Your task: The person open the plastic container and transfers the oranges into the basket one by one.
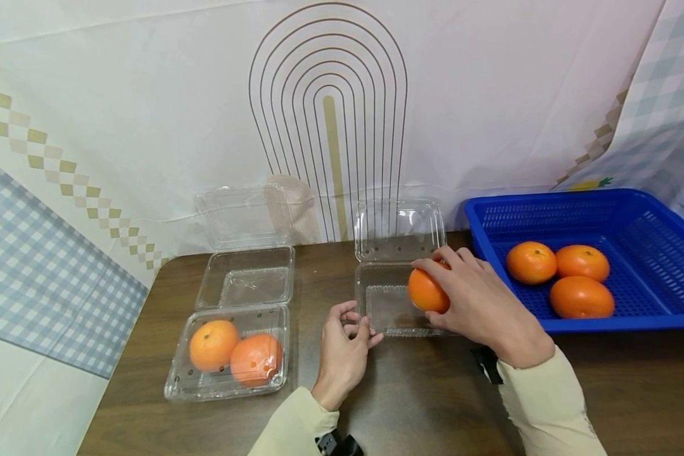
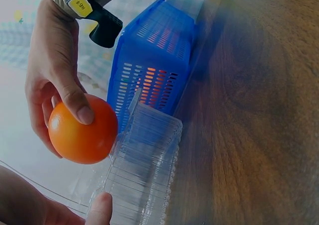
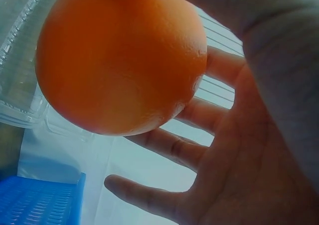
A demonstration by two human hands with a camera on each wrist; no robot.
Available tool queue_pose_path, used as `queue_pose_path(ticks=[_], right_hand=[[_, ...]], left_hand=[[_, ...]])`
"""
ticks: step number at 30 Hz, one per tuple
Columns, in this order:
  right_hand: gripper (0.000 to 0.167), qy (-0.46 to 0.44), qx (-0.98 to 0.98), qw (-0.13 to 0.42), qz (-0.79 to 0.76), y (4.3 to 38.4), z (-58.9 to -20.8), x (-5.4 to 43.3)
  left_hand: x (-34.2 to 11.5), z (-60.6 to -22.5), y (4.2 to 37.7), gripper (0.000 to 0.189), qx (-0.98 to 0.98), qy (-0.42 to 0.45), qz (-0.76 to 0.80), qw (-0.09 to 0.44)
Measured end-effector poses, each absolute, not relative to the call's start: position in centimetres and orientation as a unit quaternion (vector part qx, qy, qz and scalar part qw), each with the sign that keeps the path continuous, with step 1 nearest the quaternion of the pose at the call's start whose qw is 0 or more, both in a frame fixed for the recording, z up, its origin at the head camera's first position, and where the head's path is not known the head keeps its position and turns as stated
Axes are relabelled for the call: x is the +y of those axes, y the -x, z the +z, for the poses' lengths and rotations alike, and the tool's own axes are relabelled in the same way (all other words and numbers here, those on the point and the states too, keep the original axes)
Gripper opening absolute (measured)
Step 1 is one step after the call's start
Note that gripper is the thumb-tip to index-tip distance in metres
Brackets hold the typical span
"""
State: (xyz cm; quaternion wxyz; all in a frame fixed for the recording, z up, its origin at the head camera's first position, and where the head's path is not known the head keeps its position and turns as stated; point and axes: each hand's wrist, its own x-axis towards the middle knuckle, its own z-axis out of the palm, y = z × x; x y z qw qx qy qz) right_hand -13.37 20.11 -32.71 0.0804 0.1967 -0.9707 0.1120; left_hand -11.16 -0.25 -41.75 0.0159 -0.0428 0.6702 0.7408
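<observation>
My right hand (image 1: pixel 479 304) grips an orange (image 1: pixel 427 291) between thumb and fingers, above the right clear plastic clamshell box (image 1: pixel 384 310). In the right wrist view the orange (image 3: pixel 119 60) fills the upper left, with the little finger held off it. The left wrist view shows the orange (image 2: pixel 82 130) beside the box's rim. My left hand (image 1: pixel 344 354) is at the box's front left corner, its fingers loosely bent. One fingertip (image 2: pixel 101 207) appears against the box wall. This box's lid (image 1: pixel 399 228) stands raised behind it.
A blue basket (image 1: pixel 655 320) at the right holds three oranges (image 1: pixel 581 297). Another clamshell (image 1: pixel 245 278) lies at the left. In front of it, a clear box (image 1: pixel 182 380) holds two oranges (image 1: pixel 213 345). A patterned cloth (image 1: pixel 194 95) hangs behind the brown table (image 1: pixel 410 405).
</observation>
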Motion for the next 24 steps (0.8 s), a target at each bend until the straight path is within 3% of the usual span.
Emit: queue_pose_path(ticks=[24], right_hand=[[0.073,-0.184,-0.974,0.071,0.113,12.76,-31.72,20.77]], left_hand=[[-0.21,-41.70,11.11,0.040,0.668,0.043,0.743,0.016]])
